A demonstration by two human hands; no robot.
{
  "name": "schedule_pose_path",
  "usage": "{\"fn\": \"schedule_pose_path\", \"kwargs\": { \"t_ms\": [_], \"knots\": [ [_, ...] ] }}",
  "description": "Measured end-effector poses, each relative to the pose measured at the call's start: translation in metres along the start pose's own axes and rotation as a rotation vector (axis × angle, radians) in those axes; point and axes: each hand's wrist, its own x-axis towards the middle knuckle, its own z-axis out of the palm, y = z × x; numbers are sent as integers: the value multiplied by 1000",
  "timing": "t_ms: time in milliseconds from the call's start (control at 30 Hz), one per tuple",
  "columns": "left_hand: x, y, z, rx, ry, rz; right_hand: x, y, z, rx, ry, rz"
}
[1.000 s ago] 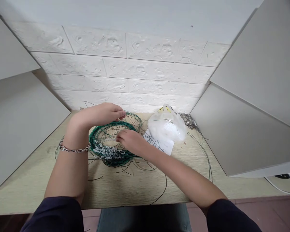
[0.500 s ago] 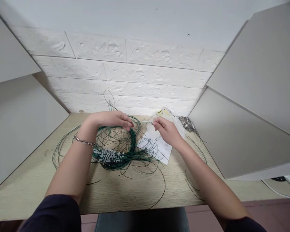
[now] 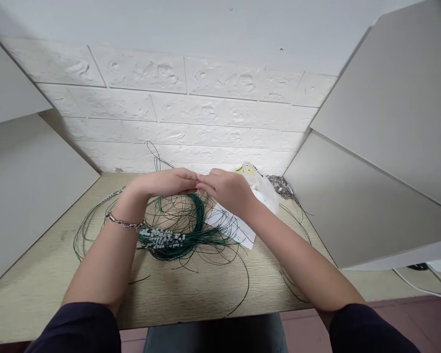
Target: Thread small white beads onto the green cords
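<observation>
My left hand is bent at the wrist over the coil, its fingers pinched together. Its fingertips meet those of my right hand, which is also closed in a pinch. Between them the beaded cord they hold is largely covered by the fingers. Below lies a coil of thin green cords with many loose dark ends fanning to the right. A thick cluster of small white beads is threaded on its near side. Another cord strung with white beads runs behind my left wrist.
Under the loose ends lies a white paper, beside a clear plastic bag. A pile of small grey, shiny pieces sits in the back right corner. White panels flank the wooden table, and a white brick-pattern wall stands behind.
My right hand has moved left until its fingertips reach my left hand. The short stretch of white-speckled cord that showed between the hands is now hidden. The view has shifted slightly.
</observation>
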Motion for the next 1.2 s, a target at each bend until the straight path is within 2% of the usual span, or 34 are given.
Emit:
{"fn": "schedule_pose_path", "kwargs": {
  "t_ms": [100, 267, 467, 567, 667, 767, 833, 1000, 1100, 1167, 1200],
  "knots": [
    [0, -1, -2, -122, -142, 0, 3, -3, -11, -163, -84, -76],
    [11, -4, 4, -151, -141, 40, 0, 3, -19, -233, -155, -107],
    [23, 0, 23, -231, 95, 163, -5, 17, -17, -43, -135, 15],
    [21, -4, 18, -216, 234, 148, -17, 30, -19, 59, -103, 47],
    [15, -12, 3, -161, 335, 77, -35, 50, -19, 96, -45, 98],
    [9, -14, -11, -82, 307, 5, -51, 70, -13, 111, 1, 152],
    [8, -12, -13, -36, 276, -27, -59, 80, -5, 113, 17, 154],
    [15, -14, -5, 123, 332, -83, -68, 97, 18, 88, 30, 172],
    [24, -20, 4, 333, 283, -176, -73, 103, 27, 101, 48, 195],
    [32, -17, 16, 440, 248, -160, -76, 104, 30, 131, 77, 209],
    [39, -11, 25, 447, 243, -102, -77, 104, 30, 147, 98, 213]
  ]
}}
